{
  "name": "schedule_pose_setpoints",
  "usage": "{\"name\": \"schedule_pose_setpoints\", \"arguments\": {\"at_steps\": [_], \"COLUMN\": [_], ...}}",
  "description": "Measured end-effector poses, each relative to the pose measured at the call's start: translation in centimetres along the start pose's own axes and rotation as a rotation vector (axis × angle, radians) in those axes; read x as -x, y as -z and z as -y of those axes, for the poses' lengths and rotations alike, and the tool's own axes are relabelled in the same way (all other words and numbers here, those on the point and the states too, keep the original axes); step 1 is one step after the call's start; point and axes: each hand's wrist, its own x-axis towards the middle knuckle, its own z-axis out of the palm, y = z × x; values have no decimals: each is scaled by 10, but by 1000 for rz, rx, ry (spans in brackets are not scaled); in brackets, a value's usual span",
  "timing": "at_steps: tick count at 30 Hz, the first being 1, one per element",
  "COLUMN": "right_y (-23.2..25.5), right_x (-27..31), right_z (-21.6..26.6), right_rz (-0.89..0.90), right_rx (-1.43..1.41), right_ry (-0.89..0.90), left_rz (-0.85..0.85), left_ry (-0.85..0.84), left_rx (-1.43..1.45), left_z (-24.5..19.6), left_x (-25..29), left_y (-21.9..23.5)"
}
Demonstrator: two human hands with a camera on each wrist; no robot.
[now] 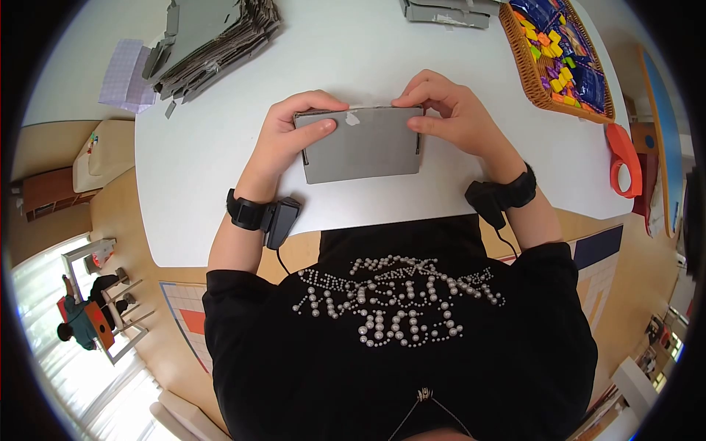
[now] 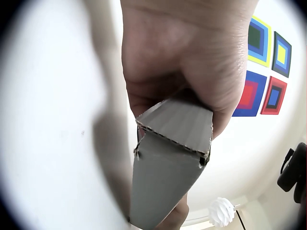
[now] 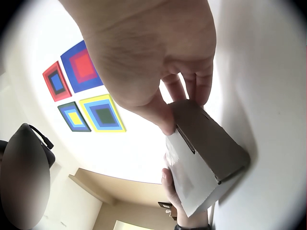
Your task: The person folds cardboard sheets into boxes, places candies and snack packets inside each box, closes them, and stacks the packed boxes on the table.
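Note:
A small grey cardboard box [image 1: 364, 154] stands on the white table [image 1: 220, 176] close to its near edge. Its broad face shows in the head view, with a torn white patch near the far edge. My left hand [image 1: 294, 121] grips the box's left far corner, thumb on the broad face and fingers over the far edge. On the opposite corner, my right hand [image 1: 452, 114] holds the box between thumb and fingers. The left wrist view shows one end of the box [image 2: 165, 177] with a flap edge standing slightly apart. In the right wrist view, the other end has a narrow slot.
A stack of flattened grey cardboard [image 1: 220, 44] lies at the far left, beside a pale checked paper box [image 1: 126, 77]. More grey cardboard [image 1: 445, 15] lies at the back. A wicker basket [image 1: 526, 72] of wrapped sweets and a red-orange ring-shaped object [image 1: 625, 151] are at the right.

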Motion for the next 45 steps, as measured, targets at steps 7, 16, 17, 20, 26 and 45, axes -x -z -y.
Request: {"name": "schedule_pose_setpoints", "arguments": {"at_steps": [7,16,17,20,26,45], "right_y": [0,-9,-10,-12,-15,-18], "right_x": [1,-1,-1,-3,-3,-3], "right_z": [0,10,11,11,12,14], "right_rz": [12,170,171,195,172,208], "right_rx": [-5,-172,-174,-155,-132,-216], "right_ry": [24,-170,-171,-148,-208,-323], "left_rz": [-29,140,149,161,189,254], "left_ry": [-1,-5,2,5,-12,-11], "left_rx": [-47,-46,-47,-54,-71,-89], "left_z": [-9,-11,-10,-9,-8,-9], "left_x": [3,4,3,3,3,4], "left_y": [-5,-16,-16,-16,-17,-17]}}
